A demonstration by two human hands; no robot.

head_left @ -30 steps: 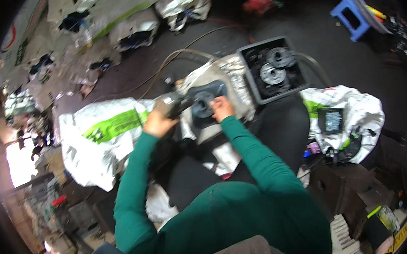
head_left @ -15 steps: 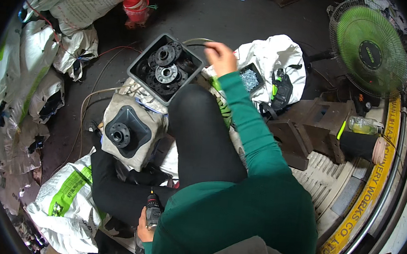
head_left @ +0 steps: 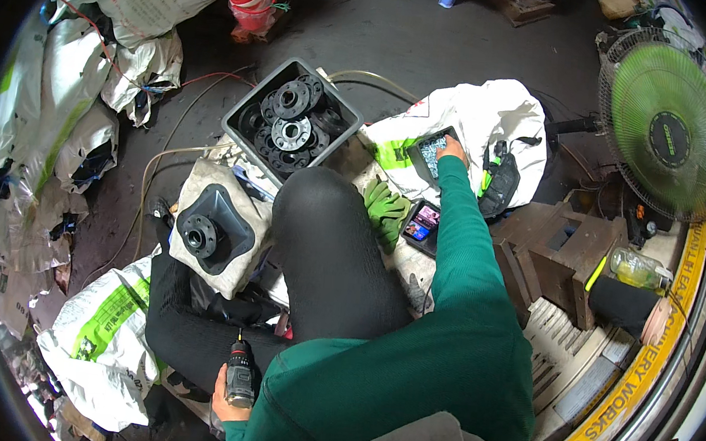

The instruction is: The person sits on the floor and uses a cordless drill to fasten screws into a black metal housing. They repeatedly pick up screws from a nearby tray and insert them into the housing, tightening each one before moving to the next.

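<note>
My left hand (head_left: 225, 401) grips a cordless drill (head_left: 241, 375) with a black body beside my folded leg, its bit pointing away from me. My right hand (head_left: 453, 150) reaches into a small dark tray (head_left: 418, 166) of silvery screws (head_left: 431, 154); its fingertips are hidden among them. Left of my raised knee, a black round flanged part (head_left: 201, 236) stands on a dark square-based piece (head_left: 237, 211), which rests on a cloth-covered support (head_left: 232, 276). Beyond the knee, a grey bin (head_left: 242, 100) holds several similar black flanged parts (head_left: 289, 99), one with a shiny metal face (head_left: 292, 134).
Green gloves (head_left: 384, 210) and a lit phone (head_left: 421, 224) lie near my right forearm. Right of it stand a brown metal block (head_left: 562, 245), a glass jar (head_left: 638, 269) and a green fan (head_left: 668, 121). White sacks (head_left: 103, 342) line the left, and a hose (head_left: 151, 171) crosses the floor.
My right hand has moved right from beside the bin to the tray of screws. The phone has come into sight. My left hand still holds the drill; the view has shifted slightly.
</note>
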